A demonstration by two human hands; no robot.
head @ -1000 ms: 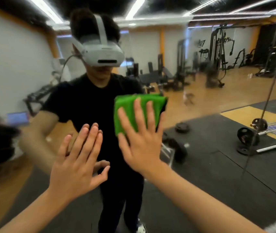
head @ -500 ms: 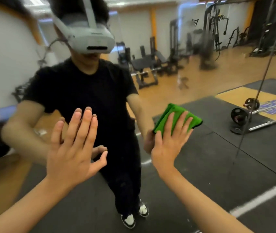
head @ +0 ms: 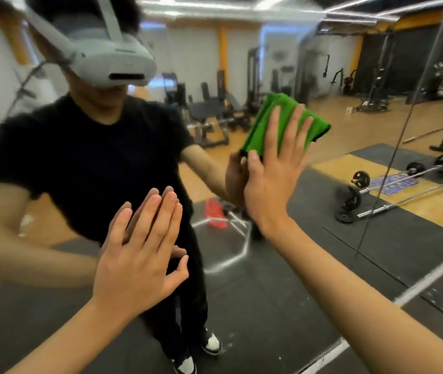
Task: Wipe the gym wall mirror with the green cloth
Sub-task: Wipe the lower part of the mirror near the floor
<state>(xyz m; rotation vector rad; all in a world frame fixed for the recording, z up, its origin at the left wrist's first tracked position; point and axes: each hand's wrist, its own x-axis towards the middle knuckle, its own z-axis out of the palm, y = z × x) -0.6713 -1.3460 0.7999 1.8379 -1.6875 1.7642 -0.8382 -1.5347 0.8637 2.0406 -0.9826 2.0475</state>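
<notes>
Right hand supplies the grip, such as it is: palm flat, fingers straight and slightly spread, pinning the green cloth to the mirror by pressure and not by any curl round it. The cloth is folded into a thick pad. It sits at about 1 o'clock from the middle of the view, its upper part showing beyond the fingertips and its long edge also tilted toward 1 o'clock. Left hand lies open too, at 7 o'clock from the right one, flat against the glass with fingers close together and nothing under it; it looks like a brace.

The step in hand appears to be a wiping stroke across the upper part of the glass. To do it well, pressure should probably come through the whole palm, so the pad lies flat and does not roll at its free corner near 3 o'clock, where no finger covers it. Overlapping passes would likely leave fewer streaks than scattered ones. The bare left palm may leave prints on the glass, so that patch will likely want a pass of its own. Whether the surface is wet or marked cannot be told, since the view is blurred.
</notes>
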